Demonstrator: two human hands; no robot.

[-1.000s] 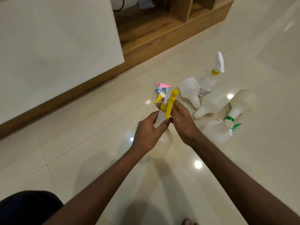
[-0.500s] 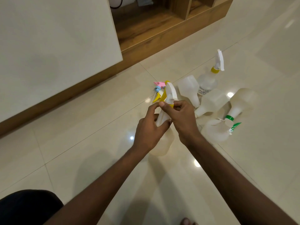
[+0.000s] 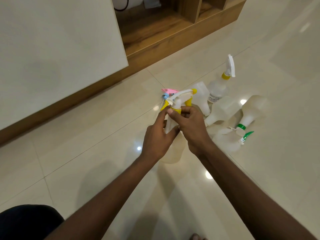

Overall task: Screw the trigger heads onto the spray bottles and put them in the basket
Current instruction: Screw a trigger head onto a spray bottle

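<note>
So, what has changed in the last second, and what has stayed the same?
The yellow-and-white trigger head has turned on the held bottle: its yellow trigger faced the camera, now it lies sideways. The right hand has regripped the collar. The left hand still holds the bottle's neck. The other bottles on the floor have not moved.

Both bare forearms reach forward from the lower edge and converge at mid-frame, where the left hand (image 3: 158, 135) curls its fingers round something from the left and the right hand (image 3: 191, 126) pinches with thumb and curled fingers just above and beside it, the two hands touching
</note>
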